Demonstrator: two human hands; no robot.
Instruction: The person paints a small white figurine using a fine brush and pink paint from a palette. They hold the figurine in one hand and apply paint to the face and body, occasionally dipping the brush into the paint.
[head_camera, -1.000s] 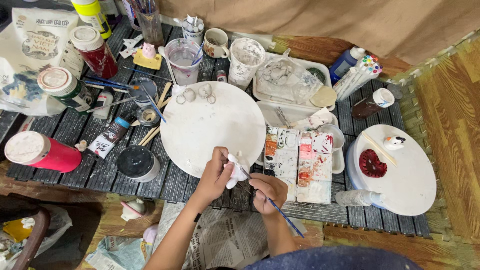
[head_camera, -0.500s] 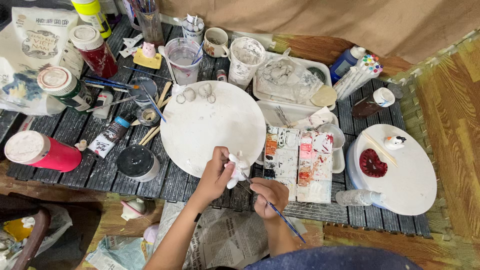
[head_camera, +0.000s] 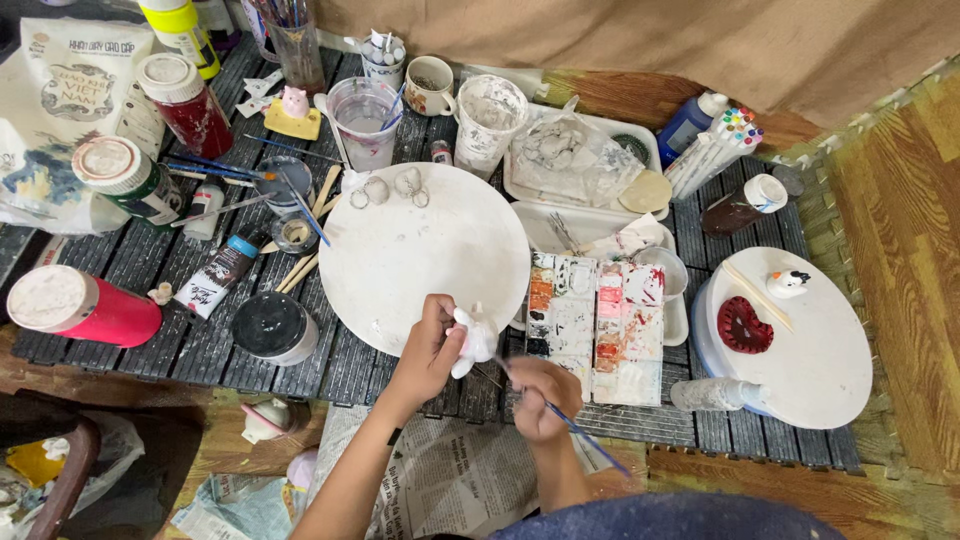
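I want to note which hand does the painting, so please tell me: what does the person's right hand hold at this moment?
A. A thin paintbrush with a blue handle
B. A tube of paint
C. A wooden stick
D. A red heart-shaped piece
A: the right hand grips a thin blue-handled paintbrush, its tip toward the small white figurine that the left hand holds at the edge of the round white board.

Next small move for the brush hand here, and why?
Probably a short stroke of the brush across the small white figurine. The left hand holds the figurine above the edge of the round white board, and the right hand has the brush tip at it. The paint palette sits just beside the right hand for reloading.
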